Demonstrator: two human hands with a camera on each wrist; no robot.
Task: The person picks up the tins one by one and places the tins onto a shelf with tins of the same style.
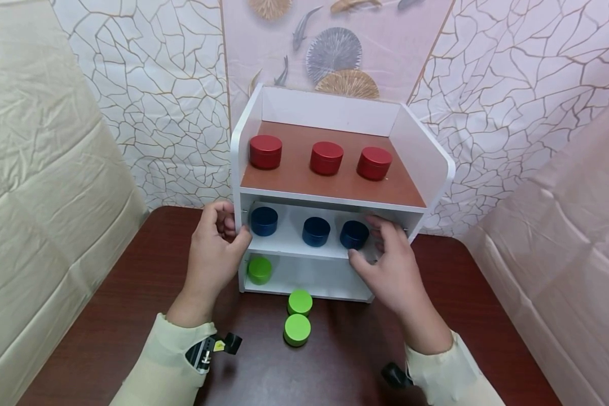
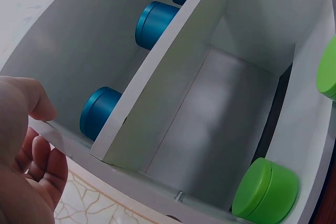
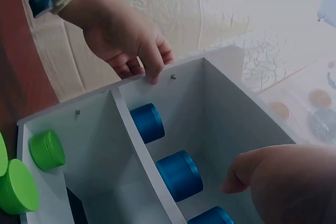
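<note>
A small white shelf unit [image 1: 330, 199] holds a row of blue round tins on its middle shelf [image 1: 284, 243]. My left hand [image 1: 210, 254] grips the unit's left side panel, thumb at the front edge and fingers outside. My right hand [image 1: 393, 265] reaches in at the right, thumb and forefinger spread around the right blue tin [image 1: 354, 234]. A slight gap shows between a finger and this tin in the right wrist view. The middle blue tin [image 1: 316, 232] and left blue tin [image 1: 264, 221] stand beside it, untouched.
Three red tins [image 1: 326, 158] stand on the brown top shelf. One green tin [image 1: 260, 270] sits at the left of the bottom shelf. Two more green tins, a far one [image 1: 300, 303] and a near one [image 1: 297, 329], are on the dark table [image 1: 264, 372] in front.
</note>
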